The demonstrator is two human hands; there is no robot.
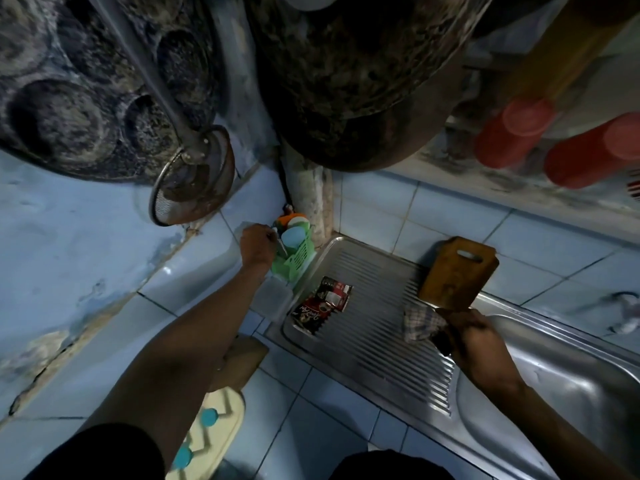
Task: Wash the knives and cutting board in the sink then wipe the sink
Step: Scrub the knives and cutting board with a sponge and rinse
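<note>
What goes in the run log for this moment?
left hand: at green plastic caddy | right hand: holding checked cloth | brown wooden cutting board: leaning on wall

We are seeing a brown cutting board (459,271) standing against pale blue wall tiles (540,237), a checked cloth (419,323) in grey and dull red, a green slatted basket (294,259), a red, black and white sachet (320,308) lying on the silver ribbed sink drainboard (374,341), two red cups (554,143), and a cream board with turquoise dots (207,431)
</note>
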